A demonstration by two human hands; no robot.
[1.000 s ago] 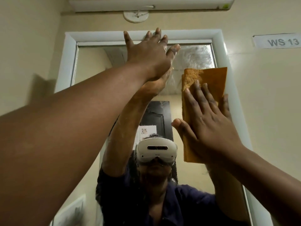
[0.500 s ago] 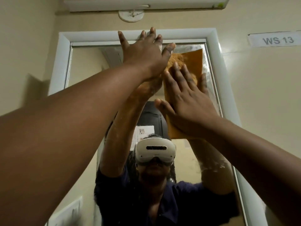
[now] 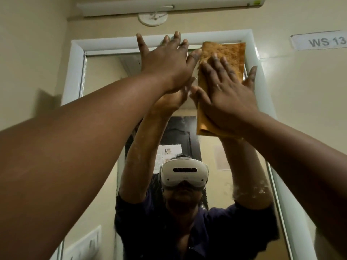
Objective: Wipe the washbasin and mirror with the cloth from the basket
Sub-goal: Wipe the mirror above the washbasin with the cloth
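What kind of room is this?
Probably a washroom or a numbered work station indoors. A white-framed wall mirror is being wiped with an orange cloth, a tube light hangs above it, and a "WS 13" label is on the wall.

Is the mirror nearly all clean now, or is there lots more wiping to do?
Partly done. The cloth is already out and in use. The right hand presses it flat at the top right of the mirror, its top edge on the white frame. The left hand rests open on the top of the glass. Streaks lower down on the right suggest that part needs wiping. The washbasin is out of view, so I can't tell.
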